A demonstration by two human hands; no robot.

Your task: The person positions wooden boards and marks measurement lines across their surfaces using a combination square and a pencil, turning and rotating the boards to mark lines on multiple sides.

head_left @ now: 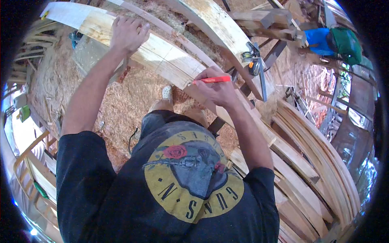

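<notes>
My right hand (219, 91) is closed around a red carpenter's pencil (216, 79), its tip at the near edge of a long pale wooden plank (162, 52). Thin dark lines cross the plank's top face between my hands. Farther left, my left hand (129, 35) lies on the same plank, fingers slightly apart and bent toward its far edge. A paler, whitish section (69, 14) of the timber shows beyond that hand.
A clamp (255, 60) is at the end of a thick curved beam (214, 24). Stacked curved planks (320, 150) stand at right. Wood shavings (133, 95) cover the ground around my feet. Green and blue fabric (344, 44) is at upper right.
</notes>
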